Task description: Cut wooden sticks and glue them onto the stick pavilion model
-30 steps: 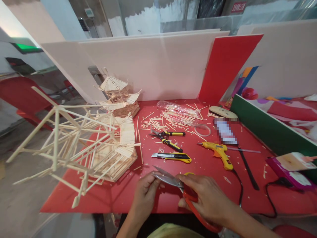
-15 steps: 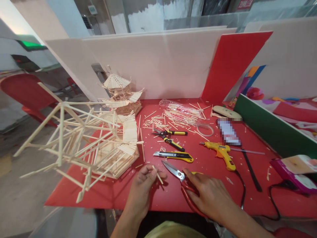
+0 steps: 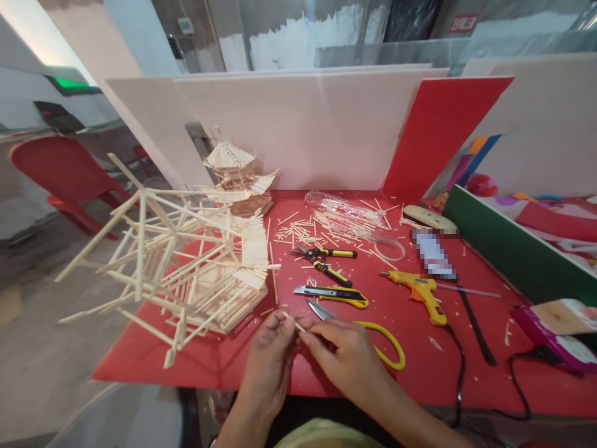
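My left hand [image 3: 270, 351] and my right hand [image 3: 342, 361] meet at the table's front edge, both pinching a short wooden stick [image 3: 293, 323] between their fingertips. The scissors [image 3: 359, 326], with a yellow and a red handle loop, lie on the red table [image 3: 224, 367] just behind my right hand, out of its grip. A large lattice model of wooden sticks [image 3: 186, 267] stands to the left of my hands, overhanging the table's left edge.
A smaller stick pagoda [image 3: 237, 177] stands at the back left. Behind the scissors lie a yellow utility knife [image 3: 332, 295], yellow-handled pliers [image 3: 324, 258], a yellow glue gun [image 3: 420, 292] with a black cord, a tape ring [image 3: 389, 249], loose sticks [image 3: 298, 233] and a plastic bag [image 3: 342, 211]. White and red boards [image 3: 433, 130] wall the back.
My right hand has let go of the scissors, which now lie on the table, and has moved left to join my left hand on the stick.
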{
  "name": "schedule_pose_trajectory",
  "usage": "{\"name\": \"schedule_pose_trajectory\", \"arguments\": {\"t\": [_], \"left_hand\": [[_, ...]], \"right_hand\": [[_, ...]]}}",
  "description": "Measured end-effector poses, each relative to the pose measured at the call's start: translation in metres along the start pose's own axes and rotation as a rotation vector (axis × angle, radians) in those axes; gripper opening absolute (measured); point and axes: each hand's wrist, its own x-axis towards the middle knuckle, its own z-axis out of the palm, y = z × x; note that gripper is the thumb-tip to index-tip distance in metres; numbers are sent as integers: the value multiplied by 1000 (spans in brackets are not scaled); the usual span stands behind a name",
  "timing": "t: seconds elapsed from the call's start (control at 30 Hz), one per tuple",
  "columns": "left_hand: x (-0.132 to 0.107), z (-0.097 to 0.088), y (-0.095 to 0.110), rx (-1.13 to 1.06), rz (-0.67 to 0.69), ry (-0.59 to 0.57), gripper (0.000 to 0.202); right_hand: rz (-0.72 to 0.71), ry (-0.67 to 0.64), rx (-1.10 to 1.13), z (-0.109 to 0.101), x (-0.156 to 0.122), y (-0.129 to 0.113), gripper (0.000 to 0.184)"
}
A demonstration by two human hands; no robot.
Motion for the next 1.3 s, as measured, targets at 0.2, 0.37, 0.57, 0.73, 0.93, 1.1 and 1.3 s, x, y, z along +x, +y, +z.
{"name": "schedule_pose_trajectory", "arguments": {"t": [0.2, 0.37, 0.57, 0.73, 0.93, 1.1, 1.3], "left_hand": [[2, -23, -3, 170, 250, 93, 31], [-1, -21, -9, 214, 208, 3, 29], [-7, -23, -2, 381, 232, 59, 32], [-7, -41, 3, 551, 335, 225, 18], [-9, -24, 18, 734, 304, -116, 25], [-19, -12, 24, 568, 51, -193, 20], [-24, -13, 30, 136, 143, 84, 35]], "right_hand": [[-5, 73, -131, -10, -7, 10, 27], [-6, 64, -105, -13, -6, 7, 23], [-45, 7, 4, -5, -1, 3, 17], [-152, -51, -116, -20, 10, 14, 16], [-537, -251, -443, -33, 30, 12, 20], [-568, -284, -190, -43, 49, 6, 22], [-120, 74, 125, -41, 32, 4, 30]]}}
